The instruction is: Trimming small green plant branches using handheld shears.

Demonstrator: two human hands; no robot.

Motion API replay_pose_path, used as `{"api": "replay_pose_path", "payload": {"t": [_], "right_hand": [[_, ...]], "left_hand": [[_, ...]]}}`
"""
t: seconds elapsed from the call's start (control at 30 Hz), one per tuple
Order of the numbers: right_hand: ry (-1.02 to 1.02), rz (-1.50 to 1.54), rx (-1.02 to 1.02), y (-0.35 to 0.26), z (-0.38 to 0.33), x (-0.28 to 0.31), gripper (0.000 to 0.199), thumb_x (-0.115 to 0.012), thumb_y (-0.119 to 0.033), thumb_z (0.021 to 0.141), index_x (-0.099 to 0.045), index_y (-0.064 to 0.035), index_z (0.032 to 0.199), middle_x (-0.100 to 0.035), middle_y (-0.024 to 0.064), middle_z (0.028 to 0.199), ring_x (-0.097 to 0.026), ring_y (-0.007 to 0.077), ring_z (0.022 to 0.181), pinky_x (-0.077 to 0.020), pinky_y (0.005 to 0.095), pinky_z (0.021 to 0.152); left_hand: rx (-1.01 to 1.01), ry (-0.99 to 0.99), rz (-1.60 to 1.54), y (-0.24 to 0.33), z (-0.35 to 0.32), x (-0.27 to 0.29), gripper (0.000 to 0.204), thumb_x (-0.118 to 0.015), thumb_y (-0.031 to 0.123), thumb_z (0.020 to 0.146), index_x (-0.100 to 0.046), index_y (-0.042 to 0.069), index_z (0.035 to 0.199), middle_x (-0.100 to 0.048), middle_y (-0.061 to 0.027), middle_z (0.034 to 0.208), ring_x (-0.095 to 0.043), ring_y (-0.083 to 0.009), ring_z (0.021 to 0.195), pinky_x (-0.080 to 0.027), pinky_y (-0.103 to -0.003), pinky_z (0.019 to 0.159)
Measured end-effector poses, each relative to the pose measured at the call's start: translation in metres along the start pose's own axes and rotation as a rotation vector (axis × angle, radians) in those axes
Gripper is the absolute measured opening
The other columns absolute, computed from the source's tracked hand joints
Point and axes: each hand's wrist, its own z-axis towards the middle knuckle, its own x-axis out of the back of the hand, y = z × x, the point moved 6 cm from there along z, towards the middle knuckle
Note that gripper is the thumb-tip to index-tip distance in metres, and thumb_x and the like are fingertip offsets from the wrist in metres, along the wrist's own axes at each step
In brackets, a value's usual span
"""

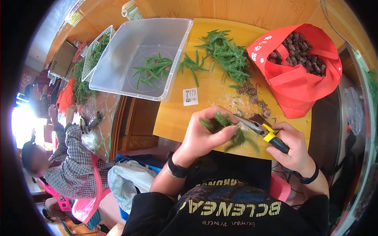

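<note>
My left hand (208, 133) is closed around a green artificial pine sprig (239, 137), whose needles stick out on both sides of the fingers. In my right hand (293, 147) is a pair of long-nose pliers (269, 135) with yellow and black handles. The pliers' tips reach to the sprig, close to my left thumb; whether they grip it I cannot tell. Beyond my hands, several pine cones (249, 91) lie on the yellow table (173, 122) among small scraps. A pile of green sprigs (228, 57) spreads farther back, with a single sprig (193, 67) beside it.
A clear plastic bin (138, 29) with sprigs inside stands at the back left. At the back right, a red bag (295, 90) holds many pine cones (297, 51). A white label (190, 96) lies on the table. Another person (75, 157) sits at a table on the left.
</note>
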Motion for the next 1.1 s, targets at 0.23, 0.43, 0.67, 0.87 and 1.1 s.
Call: {"api": "replay_pose_path", "payload": {"t": [0.23,0.43,0.67,0.87,1.1], "right_hand": [[-0.056,0.084,-0.154,0.007,0.001,-0.004,0.020,-0.065,-0.016,0.072,-0.062,0.0007,0.083,-0.062,0.0126,0.085,-0.056,0.0340,0.092,-0.0446,0.0380,0.081],[-0.117,0.095,-0.005,0.017,0.021,-0.002,0.027,-0.065,-0.023,0.073,-0.061,0.0013,0.084,-0.063,0.0125,0.090,-0.053,0.0353,0.102,-0.0419,0.0418,0.086],[-0.126,0.141,0.109,0.018,0.026,-0.002,0.027,-0.067,-0.024,0.071,-0.059,0.0007,0.080,-0.062,0.0134,0.085,-0.053,0.0372,0.101,-0.0424,0.0418,0.085],[-0.017,0.063,0.082,0.014,0.013,0.000,0.024,-0.069,-0.021,0.070,-0.058,0.0006,0.074,-0.061,0.0126,0.076,-0.057,0.0357,0.087,-0.0453,0.0392,0.077],[0.009,0.132,-0.187,0.014,0.004,-0.004,0.025,-0.068,-0.021,0.071,-0.058,0.0017,0.075,-0.061,0.0136,0.076,-0.057,0.0346,0.088,-0.0455,0.0381,0.074]], "left_hand": [[-0.299,0.116,0.407,0.015,0.001,0.000,0.011,-0.064,-0.003,0.070,-0.060,-0.001,0.079,-0.061,-0.0046,0.076,-0.055,-0.0093,0.066,-0.045,-0.023,0.060],[0.365,-0.092,-0.391,-0.020,0.012,0.004,0.027,-0.064,0.011,0.071,-0.055,-0.002,0.093,-0.060,-0.0069,0.078,-0.057,-0.0138,0.072,-0.043,-0.025,0.064],[0.442,-0.258,-0.548,-0.030,0.009,-0.007,0.029,-0.062,0.021,0.070,-0.054,-0.002,0.086,-0.058,-0.0123,0.071,-0.053,-0.0164,0.062,-0.038,-0.023,0.051],[0.344,-0.160,-0.381,-0.018,0.011,-0.004,0.027,-0.064,0.015,0.070,-0.055,-0.004,0.088,-0.059,-0.0098,0.073,-0.055,-0.0152,0.064,-0.041,-0.023,0.055],[-0.385,0.118,0.531,0.028,0.007,-0.006,0.016,-0.067,-0.002,0.065,-0.061,0.002,0.080,-0.061,-0.0068,0.072,-0.058,-0.0156,0.063,-0.044,-0.024,0.058]]}}
